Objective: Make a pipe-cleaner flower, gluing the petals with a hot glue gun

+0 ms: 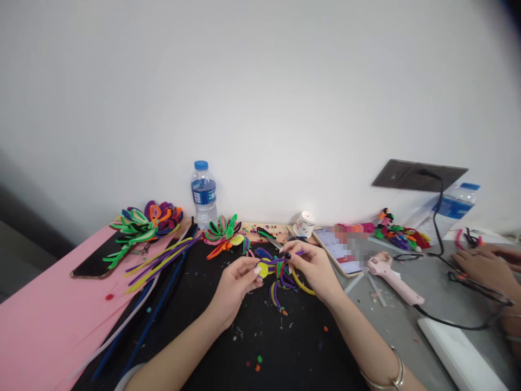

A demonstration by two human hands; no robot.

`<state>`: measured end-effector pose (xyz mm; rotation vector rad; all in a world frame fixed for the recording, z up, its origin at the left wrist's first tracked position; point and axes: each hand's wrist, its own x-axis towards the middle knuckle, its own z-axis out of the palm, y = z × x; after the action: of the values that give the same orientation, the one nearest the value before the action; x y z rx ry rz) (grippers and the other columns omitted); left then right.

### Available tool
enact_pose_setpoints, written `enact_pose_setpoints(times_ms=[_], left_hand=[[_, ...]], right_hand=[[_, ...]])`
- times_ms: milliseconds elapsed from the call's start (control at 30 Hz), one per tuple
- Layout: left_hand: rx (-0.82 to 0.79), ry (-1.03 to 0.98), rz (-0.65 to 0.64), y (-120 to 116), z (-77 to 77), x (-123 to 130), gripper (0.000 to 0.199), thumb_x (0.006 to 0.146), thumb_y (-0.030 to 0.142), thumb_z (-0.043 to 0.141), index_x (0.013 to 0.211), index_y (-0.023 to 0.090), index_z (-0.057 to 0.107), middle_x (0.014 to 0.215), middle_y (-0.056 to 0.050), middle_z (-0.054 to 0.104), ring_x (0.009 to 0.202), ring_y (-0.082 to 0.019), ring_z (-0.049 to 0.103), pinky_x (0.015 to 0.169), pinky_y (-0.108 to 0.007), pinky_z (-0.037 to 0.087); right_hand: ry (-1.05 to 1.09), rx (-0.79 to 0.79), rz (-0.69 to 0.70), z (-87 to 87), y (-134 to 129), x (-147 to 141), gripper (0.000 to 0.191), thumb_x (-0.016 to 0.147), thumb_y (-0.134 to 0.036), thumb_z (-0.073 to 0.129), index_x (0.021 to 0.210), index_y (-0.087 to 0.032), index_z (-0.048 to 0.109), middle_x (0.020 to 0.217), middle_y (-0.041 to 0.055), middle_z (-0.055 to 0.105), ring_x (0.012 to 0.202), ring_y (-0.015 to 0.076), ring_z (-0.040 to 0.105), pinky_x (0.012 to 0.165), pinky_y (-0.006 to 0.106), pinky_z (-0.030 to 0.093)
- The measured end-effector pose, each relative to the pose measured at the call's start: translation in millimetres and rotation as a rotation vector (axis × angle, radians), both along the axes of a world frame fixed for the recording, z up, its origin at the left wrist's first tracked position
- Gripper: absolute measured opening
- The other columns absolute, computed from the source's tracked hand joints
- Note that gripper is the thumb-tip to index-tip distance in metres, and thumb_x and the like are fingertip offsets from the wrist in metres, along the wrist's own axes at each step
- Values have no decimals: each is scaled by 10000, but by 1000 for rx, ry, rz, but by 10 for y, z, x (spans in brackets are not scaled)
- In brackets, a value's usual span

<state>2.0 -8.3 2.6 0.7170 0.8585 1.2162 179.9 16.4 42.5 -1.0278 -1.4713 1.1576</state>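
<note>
My left hand (241, 279) pinches the edge of a yellow pipe-cleaner coil (264, 268) between thumb and fingers. Purple pipe cleaner (278, 261) runs from the coil to my right hand (313, 271), whose thumb and fingers are closed on it. A multicoloured pipe-cleaner figure (281, 278) in purple, green and red hangs between and below both hands. One of its striped purple and yellow strands (274, 298) droops toward the black mat, with orange bits near its end. My fingers partly hide the join. Just behind the hands lie scissors (272, 241).
Pipe-cleaner flowers (222, 234) and a water bottle (203, 195) stand at the back left, near loose pipe cleaners (163, 263). A paper cup (304, 224), a phone (337, 252) and a corded pink glue gun (394, 279) are to the right. Another person's hands (484, 269) are at far right.
</note>
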Motion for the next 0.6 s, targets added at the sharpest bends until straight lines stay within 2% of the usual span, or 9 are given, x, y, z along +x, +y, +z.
enact_pose_setpoints(times_ms=[233, 600], left_hand=[[15, 20, 52, 27, -44, -12, 241, 639, 234, 710, 852, 147, 635, 738, -26, 628, 647, -112, 568, 664, -265, 481], [32, 9, 131, 57, -112, -39, 299, 624, 218, 711, 906, 161, 631, 721, -13, 619, 657, -118, 581, 694, -271, 487]], right_hand=[[-51, 46, -62, -117, 21, -2, 123, 706, -233, 627, 616, -156, 594, 805, 45, 630, 718, 147, 557, 641, 256, 416], [-15, 9, 11, -193, -30, -117, 119, 692, -213, 627, 591, -161, 592, 819, 51, 637, 723, 152, 572, 636, 269, 431]])
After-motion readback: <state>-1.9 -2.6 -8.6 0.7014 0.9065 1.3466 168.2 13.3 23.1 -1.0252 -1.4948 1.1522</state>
